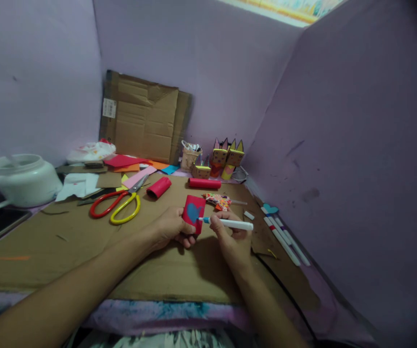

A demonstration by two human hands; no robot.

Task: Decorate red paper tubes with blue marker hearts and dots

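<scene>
My left hand is closed around a red paper-covered tube with a blue heart shape on its face, held upright over the brown cardboard sheet. My right hand grips a white marker whose blue tip touches the blue shape on the tube. Both forearms reach in from the bottom of the view.
Red and yellow scissors, two red rolls, patterned paper, coloured paper scraps, little paper animal figures, a small basket, several markers at right, a white pot at left, a flattened carton against the purple wall.
</scene>
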